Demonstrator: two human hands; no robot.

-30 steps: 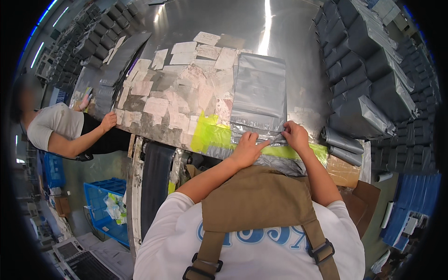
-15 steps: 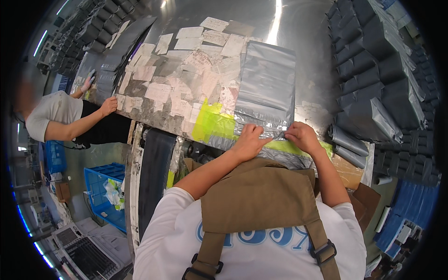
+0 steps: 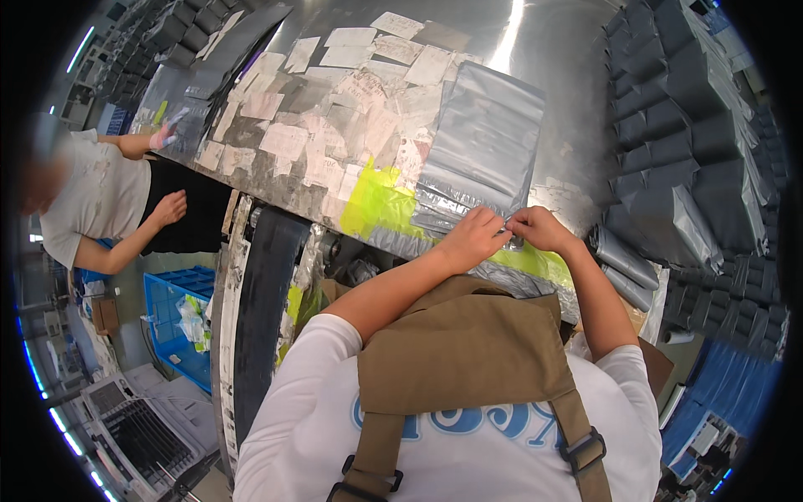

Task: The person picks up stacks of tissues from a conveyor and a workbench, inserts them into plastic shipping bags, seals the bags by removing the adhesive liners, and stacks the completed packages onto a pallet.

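Standing left, a blue crate (image 3: 165,320) holds plastic (image 3: 191,323); hands (image 3: 471,243) (image 3: 538,228) touch grey bags (image 3: 489,130).

this is a factory workshop. it has a big metal table (image 3: 573,92), piles of grey plastic bags (image 3: 489,125), a long dark belt (image 3: 266,309), a blue crate (image 3: 188,366) and another person (image 3: 104,188) nearby

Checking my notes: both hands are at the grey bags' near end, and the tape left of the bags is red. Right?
No: the head view shows yellow-green tape left of the grey bags, not red. The left hand and right hand are at the bags' near end.
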